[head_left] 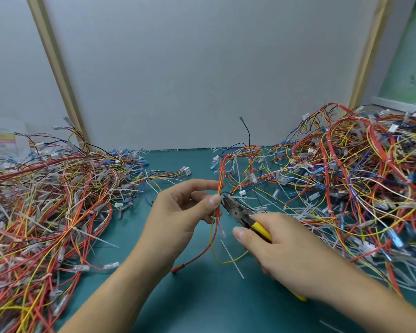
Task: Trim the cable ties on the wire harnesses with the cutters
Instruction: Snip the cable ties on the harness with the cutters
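We hold one wire harness [221, 170] up over the middle of the green desk [202, 299]. Our left hand [178, 209] has it in a pinching grip, thumb and forefinger closed on the bundle of red, orange and yellow wires. Its loose ends hang below the fingers down to the desk. Our right hand [291, 247] has its grip wrapped round the yellow handles of the cutters [237, 212]. The dark cutter head points up and left, its tip just beside our left thumb and the bundle. We cannot tell whether the jaws are parted or closed. A white cable tie offcut [232, 259] lies on the desk between our hands. A left heap of harnesses [46, 200] and a taller right heap [358, 176] flank us, before a grey back panel [202, 68].
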